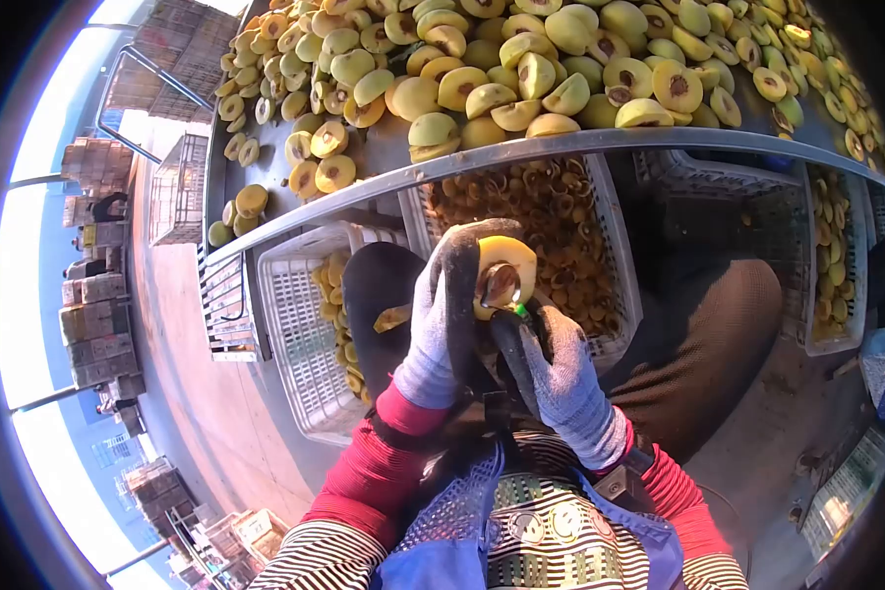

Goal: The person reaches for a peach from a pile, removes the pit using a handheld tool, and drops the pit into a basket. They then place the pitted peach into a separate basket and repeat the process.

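Note:
Two gloved hands meet above my lap, in front of the metal table edge. Fingers of my left hand (pixel 447 305) are wrapped round a halved yellow fruit (pixel 506 258), its cut face with a brown pit hollow turned up. Against that hollow, my right hand (pixel 551 354) grips a small tool (pixel 521 311); a green part and a thin metal piece show at the pit, while the rest is hidden by the fingers. Both gloves are grey with dark fingers.
Halved fruits (pixel 560 69) are heaped on the metal table (pixel 364 202). Below stand a crate of brown pits and scraps (pixel 610 226), a white crate with yellow pieces (pixel 300 334) and another crate (pixel 841 344) at right. Stacked crates (pixel 98 324) line the left, with distant people.

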Demonstrator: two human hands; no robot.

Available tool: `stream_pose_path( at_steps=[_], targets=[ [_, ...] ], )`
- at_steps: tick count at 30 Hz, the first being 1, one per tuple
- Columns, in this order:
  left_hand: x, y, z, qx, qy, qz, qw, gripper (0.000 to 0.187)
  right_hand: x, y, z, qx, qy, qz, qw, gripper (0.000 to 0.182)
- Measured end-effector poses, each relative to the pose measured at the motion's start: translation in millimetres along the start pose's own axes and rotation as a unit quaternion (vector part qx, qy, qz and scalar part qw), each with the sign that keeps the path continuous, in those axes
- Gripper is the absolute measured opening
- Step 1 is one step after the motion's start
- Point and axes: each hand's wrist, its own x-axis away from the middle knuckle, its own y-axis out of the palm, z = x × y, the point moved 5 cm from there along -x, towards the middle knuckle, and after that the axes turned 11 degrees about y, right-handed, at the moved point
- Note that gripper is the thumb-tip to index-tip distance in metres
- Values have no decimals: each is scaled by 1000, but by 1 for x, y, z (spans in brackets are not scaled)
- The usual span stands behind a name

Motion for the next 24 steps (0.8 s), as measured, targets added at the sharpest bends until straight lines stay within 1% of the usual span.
stream_pose_path(
  at_steps=[1, 2, 3, 5, 6, 7, 8, 9, 10, 11, 12, 13, 14, 15, 17, 18, 19, 20, 21, 22, 23, 24],
  targets=[
    [5, 3, 1, -30, 49, 13, 998, 42, 6, -2, -4, 60, -68, 32, 995, 17],
    [10, 4, -2, -16, 35, 34, 999, 42, 11, -3, -3, 84, -82, 41, 992, 15],
    [13, 6, -1, -15, 35, 33, 999, 42, 15, -3, 2, 86, -82, 42, 992, 15],
    [15, 13, 5, -38, 28, 35, 998, 42, 29, -4, -1, 222, -210, 108, 946, 20],
    [18, 15, 3, -10, 9, 61, 998, 37, 32, -6, -1, 224, -212, 110, 945, 20],
    [19, 16, 2, -9, 11, 61, 998, 37, 34, -7, 2, 203, -183, 84, 958, 24],
    [19, 16, -1, 25, 6, 73, 997, 34, 36, -7, 5, 182, -154, 58, 969, 29],
    [20, 16, 0, 58, 0, 85, 995, 31, 40, -5, 11, 182, -155, 58, 969, 29],
    [22, 17, 5, 33, -11, 80, 996, 27, 43, -2, 24, 139, -132, 36, 981, 29],
    [22, 16, 6, 33, -10, 80, 996, 27, 44, 0, 27, 96, -110, 14, 989, 30],
    [20, 17, 8, 24, -1, 49, 999, 27, 47, -3, 24, 96, -111, 14, 989, 30],
    [20, 20, 10, 17, 8, 17, 1000, 27, 50, -7, 24, 36, -47, -4, 998, 29],
    [21, 22, 11, 14, -6, 15, 1000, 26, 51, -10, 26, -25, 17, -22, 999, 29],
    [21, 21, 12, 13, -4, 14, 1000, 26, 53, -13, 27, -26, 14, -21, 999, 29],
    [19, 24, 12, -42, 22, -81, 996, 26, 58, -12, 34, 38, 20, -82, 996, 23],
    [18, 24, 13, -65, -3, -116, 991, 24, 49, -14, 3, -240, 235, -166, 927, 30],
    [15, 20, 13, -67, -3, -115, 991, 24, 51, -13, 6, -241, 235, -167, 927, 30],
    [11, 22, 19, -93, 70, -173, 978, 24, 60, 1, 14, -457, 329, -266, 782, 36],
    [8, 26, 24, -118, 142, -230, 955, 24, 69, 12, 13, -633, 394, -343, 571, 42],
    [6, 29, 26, -155, 180, -243, 940, 24, 69, 15, 10, -688, 390, -386, 476, 48],
    [5, 31, 25, -151, 218, -249, 931, 24, 69, 17, 14, -687, 389, -388, 475, 48],
    [8, 32, 14, -85, 80, -232, 966, 24, 69, 18, 10, -740, 357, -417, 390, 48]
  ],
)
